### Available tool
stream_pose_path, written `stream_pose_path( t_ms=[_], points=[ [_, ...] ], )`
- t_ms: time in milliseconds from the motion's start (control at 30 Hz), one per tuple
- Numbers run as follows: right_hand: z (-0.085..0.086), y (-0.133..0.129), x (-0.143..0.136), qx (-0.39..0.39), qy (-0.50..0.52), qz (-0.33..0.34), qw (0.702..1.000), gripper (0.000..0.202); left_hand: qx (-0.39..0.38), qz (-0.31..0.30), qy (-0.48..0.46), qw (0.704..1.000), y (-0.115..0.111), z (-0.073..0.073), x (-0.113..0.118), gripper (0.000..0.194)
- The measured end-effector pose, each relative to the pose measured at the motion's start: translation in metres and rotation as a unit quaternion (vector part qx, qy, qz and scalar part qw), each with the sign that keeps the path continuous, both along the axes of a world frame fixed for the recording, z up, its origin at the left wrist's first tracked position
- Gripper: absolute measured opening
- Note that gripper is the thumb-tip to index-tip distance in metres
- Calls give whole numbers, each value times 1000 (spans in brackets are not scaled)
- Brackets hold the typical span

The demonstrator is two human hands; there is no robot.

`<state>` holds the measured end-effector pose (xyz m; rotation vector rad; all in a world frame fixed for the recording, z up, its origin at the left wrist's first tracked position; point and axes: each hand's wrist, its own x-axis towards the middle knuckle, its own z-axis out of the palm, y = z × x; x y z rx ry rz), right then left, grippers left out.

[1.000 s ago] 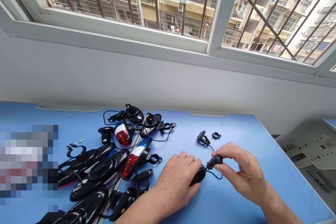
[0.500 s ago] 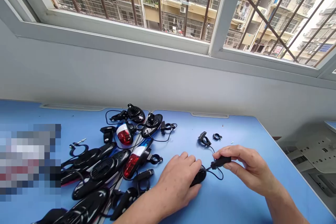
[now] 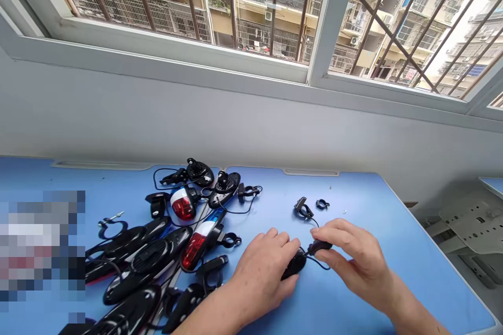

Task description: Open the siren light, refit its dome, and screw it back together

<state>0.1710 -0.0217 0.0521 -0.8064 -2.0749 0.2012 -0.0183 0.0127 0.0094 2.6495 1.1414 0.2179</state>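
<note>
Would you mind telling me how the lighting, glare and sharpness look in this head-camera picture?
Head view: bright daylight through the barred window, washed out at the upper right; soft shadows under the left hand and right hand on the blue table; glossy highlights on the black housings; wide-angle bending of the window frame; a pixelated block at left; hands sharp.

Two hands (image 3: pixel 263 267), two loose clamps (image 3: pixel 303 208).
</note>
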Motion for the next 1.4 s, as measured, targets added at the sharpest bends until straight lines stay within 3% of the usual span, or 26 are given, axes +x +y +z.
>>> stream_pose_path(
  t_ms=[167, 367, 533, 733, 800, 967, 1100, 1200, 1300, 1400],
  points=[
    [9, 3, 19, -77, -52, 66, 993, 43, -5, 7, -1, 1000, 1, 3, 0, 17],
    [5, 8, 19, -133, 28, 119, 984, 42, -12, -10, 6, 1000, 0, 4, 0, 26],
    [2, 7, 9, -74, 33, 77, 994, 32, -2, -13, 17, 1000, 0, 5, 0, 28],
    [-8, 5, -10, 16, 44, -57, 997, 15, 0, -15, 31, 999, 0, 9, 2, 19],
    [-11, 7, -14, 38, 71, -73, 994, 14, -4, -16, 37, 999, 1, 10, 2, 17],
    [-4, 10, -4, 20, 54, 5, 998, 26, -11, -16, 27, 999, 2, 10, 0, 29],
    [7, 7, 12, -52, 11, 76, 996, 37, -24, -16, 12, 999, 2, 8, -2, 34],
    [8, 6, 20, -108, 36, 117, 987, 40, -23, -15, -5, 1000, 1, 8, -3, 28],
    [4, 7, 20, -143, 61, 129, 979, 35, -16, -21, -3, 1000, 1, 8, -3, 24],
    [2, 9, 15, -114, 67, 121, 984, 28, -10, -37, 13, 999, 2, 10, -2, 23]
  ],
)
